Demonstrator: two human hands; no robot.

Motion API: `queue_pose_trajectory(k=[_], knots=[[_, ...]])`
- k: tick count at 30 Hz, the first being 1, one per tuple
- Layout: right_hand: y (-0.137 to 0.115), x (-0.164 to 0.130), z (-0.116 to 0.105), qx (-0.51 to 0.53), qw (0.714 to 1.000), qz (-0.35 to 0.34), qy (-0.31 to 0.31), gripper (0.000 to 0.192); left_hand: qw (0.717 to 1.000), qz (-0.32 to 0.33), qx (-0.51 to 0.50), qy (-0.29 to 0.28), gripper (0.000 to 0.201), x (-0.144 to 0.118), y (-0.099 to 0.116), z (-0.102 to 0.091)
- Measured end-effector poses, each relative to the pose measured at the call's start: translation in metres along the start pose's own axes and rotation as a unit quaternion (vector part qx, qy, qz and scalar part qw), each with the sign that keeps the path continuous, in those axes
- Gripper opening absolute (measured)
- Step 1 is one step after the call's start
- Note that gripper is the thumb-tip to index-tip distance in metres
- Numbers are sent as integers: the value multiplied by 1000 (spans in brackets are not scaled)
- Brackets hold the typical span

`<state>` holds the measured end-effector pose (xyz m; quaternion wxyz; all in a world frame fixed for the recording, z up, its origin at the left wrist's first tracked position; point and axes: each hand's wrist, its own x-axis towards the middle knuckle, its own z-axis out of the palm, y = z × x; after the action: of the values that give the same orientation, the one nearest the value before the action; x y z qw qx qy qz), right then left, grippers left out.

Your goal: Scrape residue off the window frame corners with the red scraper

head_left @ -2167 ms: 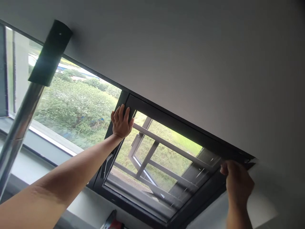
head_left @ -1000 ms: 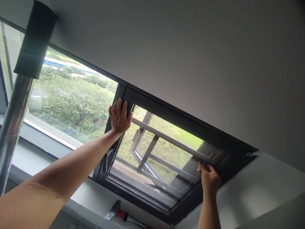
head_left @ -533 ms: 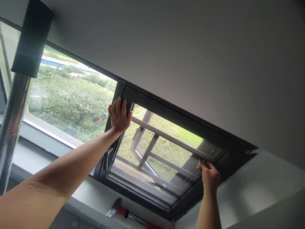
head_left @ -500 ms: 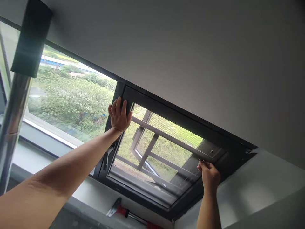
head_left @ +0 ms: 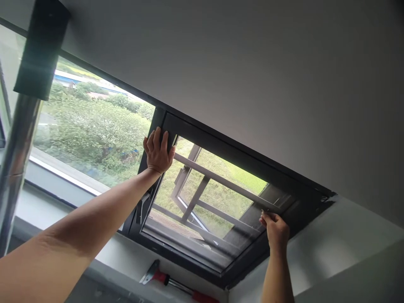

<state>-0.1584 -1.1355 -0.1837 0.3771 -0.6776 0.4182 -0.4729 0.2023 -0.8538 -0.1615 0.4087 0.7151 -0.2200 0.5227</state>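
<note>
My left hand [head_left: 158,151] lies with its fingers stretched over the left upright of the dark window frame [head_left: 217,132], its thumb by the inner edge. At the right side of the mesh window screen [head_left: 221,191], my right hand [head_left: 276,230] pinches its thumb and fingers together. Something small may show at the fingertips, but I cannot make out what it is. Through the mesh I see bars and an outward-opened window sash [head_left: 183,181]. Below my left hand, a window handle [head_left: 142,208] sits on the frame, partly behind my forearm.
A scraper with red parts [head_left: 160,277] lies on the sill below the frame. On the left stands a shiny metal pole [head_left: 20,143] with a dark sleeve [head_left: 42,50]. A grey ceiling [head_left: 252,75] slopes across above, and a pale wall [head_left: 331,248] is at right.
The view has shifted slightly. My left hand stays on the frame, and my right hand keeps its pinch at nearly the same spot by the screen's right side.
</note>
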Motion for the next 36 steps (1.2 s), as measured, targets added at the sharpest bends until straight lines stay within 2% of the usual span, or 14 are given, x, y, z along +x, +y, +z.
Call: queue_pose_trajectory(k=[3,9,16,26,32,36], knots=[[1,0,-1,17,1000,12,-11,48,1000,-6,-15,-5,59,0,-1,1],[-4,1,-2,-13,1000,0,-21,49,1000,-5,-20,2,59,0,-1,2],[-4,3,-7,-21,998,-37,-49,49,999,-7,-32,-8,60,0,0,0],[-11,-3,-1,-194,978,-69,41,28,1000,-8,-22,2,59,0,1,0],[-4,-1,-6,-132,988,-77,4,38,999,-17,-28,1,59,-1,-1,3],[-2,2,-8,-138,988,-73,-10,42,999,-27,-30,3,59,-1,-1,4]])
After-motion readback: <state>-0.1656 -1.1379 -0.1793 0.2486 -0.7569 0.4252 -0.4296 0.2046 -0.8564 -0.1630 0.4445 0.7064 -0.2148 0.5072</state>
